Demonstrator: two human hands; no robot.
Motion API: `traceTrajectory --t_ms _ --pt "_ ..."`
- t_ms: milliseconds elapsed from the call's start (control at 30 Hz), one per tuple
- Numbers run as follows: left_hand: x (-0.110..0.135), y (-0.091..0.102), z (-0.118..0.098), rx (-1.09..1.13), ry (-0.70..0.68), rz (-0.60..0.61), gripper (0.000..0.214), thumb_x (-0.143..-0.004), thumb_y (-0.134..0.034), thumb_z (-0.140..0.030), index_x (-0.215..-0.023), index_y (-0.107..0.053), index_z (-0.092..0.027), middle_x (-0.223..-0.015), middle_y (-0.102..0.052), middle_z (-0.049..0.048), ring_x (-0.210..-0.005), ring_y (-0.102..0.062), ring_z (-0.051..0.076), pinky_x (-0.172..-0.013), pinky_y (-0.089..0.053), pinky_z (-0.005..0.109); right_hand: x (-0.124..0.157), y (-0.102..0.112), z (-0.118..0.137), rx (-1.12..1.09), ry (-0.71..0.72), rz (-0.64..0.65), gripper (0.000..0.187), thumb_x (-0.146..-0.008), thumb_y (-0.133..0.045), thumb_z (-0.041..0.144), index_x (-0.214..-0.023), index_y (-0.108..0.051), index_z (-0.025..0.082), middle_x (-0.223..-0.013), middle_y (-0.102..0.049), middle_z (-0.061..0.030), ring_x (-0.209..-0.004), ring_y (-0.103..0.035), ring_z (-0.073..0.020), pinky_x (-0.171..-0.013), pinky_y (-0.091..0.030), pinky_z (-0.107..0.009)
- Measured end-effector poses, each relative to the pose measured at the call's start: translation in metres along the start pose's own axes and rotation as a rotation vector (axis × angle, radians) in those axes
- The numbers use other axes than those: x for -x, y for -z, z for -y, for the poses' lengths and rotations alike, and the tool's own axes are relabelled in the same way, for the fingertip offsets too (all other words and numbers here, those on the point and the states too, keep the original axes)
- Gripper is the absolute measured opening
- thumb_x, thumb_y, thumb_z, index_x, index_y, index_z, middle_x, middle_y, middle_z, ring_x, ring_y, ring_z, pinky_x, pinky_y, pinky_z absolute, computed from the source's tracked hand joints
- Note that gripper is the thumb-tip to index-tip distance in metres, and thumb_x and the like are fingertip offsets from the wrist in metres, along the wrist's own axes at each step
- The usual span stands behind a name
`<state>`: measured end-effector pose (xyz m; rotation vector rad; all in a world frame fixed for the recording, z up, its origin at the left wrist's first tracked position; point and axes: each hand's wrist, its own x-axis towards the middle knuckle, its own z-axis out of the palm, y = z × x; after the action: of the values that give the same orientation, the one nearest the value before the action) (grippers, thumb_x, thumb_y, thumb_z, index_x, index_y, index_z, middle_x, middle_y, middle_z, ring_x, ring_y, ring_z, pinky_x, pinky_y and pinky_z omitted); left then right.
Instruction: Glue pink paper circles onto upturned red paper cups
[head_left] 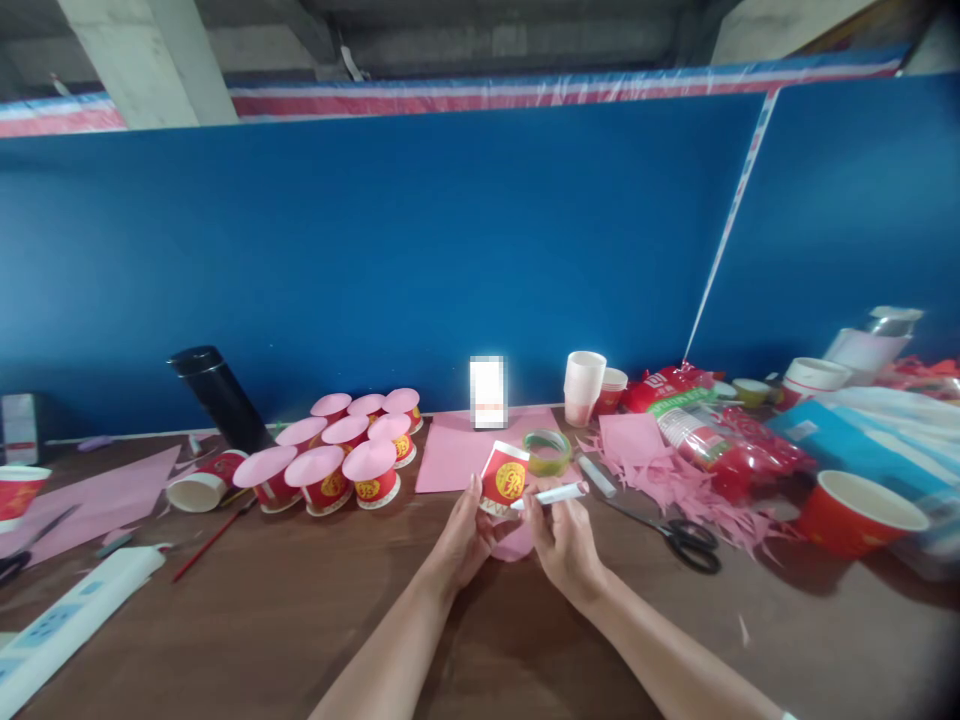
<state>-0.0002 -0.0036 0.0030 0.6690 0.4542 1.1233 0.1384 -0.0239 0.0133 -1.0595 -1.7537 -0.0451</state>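
Observation:
My left hand (466, 535) is closed around a red paper cup (504, 476) with a yellow emblem, tilted above the table. A dark zigzag line runs along the cup's white lower band. My right hand (566, 545) grips a white marker (555, 494), its tip pointing left at that band; whether it touches cannot be made out. A round pink paper piece (514, 542) shows below the cup, partly hidden by my hands. Just behind the cup lies a roll of tape (547, 452) on a pink sheet (450, 455). Another white marker (598, 477) lies right of it.
Several red cups topped with pink discs (322, 468) stand at left, before a black bottle (221, 400). Black-handled scissors (690, 545), pink scraps (675, 485), a bag of cups (697, 430) and an orange cup (859, 512) occupy the right. A power strip (82, 610) lies front left.

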Motion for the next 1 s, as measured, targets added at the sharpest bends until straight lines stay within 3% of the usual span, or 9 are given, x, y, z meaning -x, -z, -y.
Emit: traceTrajectory --t_ms 267,600,767,900,1000 --pt "-0.0001 0.0007 0.0011 0.003 0.0 0.008 0.045 -0.082 -0.042 -0.047 -0.109 -0.056 -0.013 -0.106 -0.063 0.0129 -0.102 -0.057 0.026 -0.088 -0.044 0.041 -0.0013 0.0015 0.0016 0.0 0.001 0.0 0.017 -0.088 -0.039 0.022 -0.083 -0.053 0.015 -0.069 -0.061 -0.0063 -0.062 -0.058 -0.0178 -0.059 -0.045 -0.029" --pt "0.0013 -0.0038 -0.0019 0.004 -0.029 -0.003 0.046 -0.081 -0.042 -0.05 -0.112 -0.053 -0.017 -0.11 -0.062 0.0106 -0.1 -0.058 0.023 -0.086 -0.045 0.037 0.0004 -0.0017 0.0012 -0.026 -0.029 0.095 0.016 -0.087 -0.04 0.021 -0.077 -0.052 0.017 -0.064 -0.059 -0.003 -0.058 -0.057 -0.0149 -0.054 -0.042 -0.024" --pt "0.0038 -0.0073 -0.0037 0.03 0.017 0.061 0.051 -0.08 -0.039 -0.054 -0.114 -0.052 -0.018 -0.117 -0.058 0.0109 -0.106 -0.054 0.024 -0.089 -0.043 0.038 0.001 -0.002 0.0016 -0.021 -0.003 0.078 0.014 -0.087 -0.041 0.021 -0.082 -0.053 0.016 -0.068 -0.061 -0.0048 -0.062 -0.058 -0.0162 -0.058 -0.043 -0.026" --pt "0.0041 -0.004 -0.0016 0.006 -0.04 0.076 0.033 -0.082 -0.049 -0.036 -0.111 -0.053 -0.02 -0.115 -0.059 0.0089 -0.105 -0.055 0.023 -0.091 -0.04 0.038 0.0003 -0.0013 0.0018 -0.018 0.005 0.039 0.013 -0.087 -0.041 0.019 -0.082 -0.052 0.016 -0.07 -0.062 -0.0053 -0.062 -0.059 -0.0165 -0.058 -0.044 -0.026" --pt "0.0035 -0.0027 0.0005 -0.016 -0.076 0.076 0.033 -0.081 -0.053 -0.027 -0.114 -0.051 -0.022 -0.11 -0.061 0.0077 -0.1 -0.057 0.021 -0.09 -0.04 0.038 -0.0009 -0.0003 0.0024 -0.016 0.016 0.021 0.014 -0.087 -0.04 0.02 -0.082 -0.053 0.016 -0.069 -0.061 -0.005 -0.062 -0.059 -0.0161 -0.057 -0.044 -0.026"
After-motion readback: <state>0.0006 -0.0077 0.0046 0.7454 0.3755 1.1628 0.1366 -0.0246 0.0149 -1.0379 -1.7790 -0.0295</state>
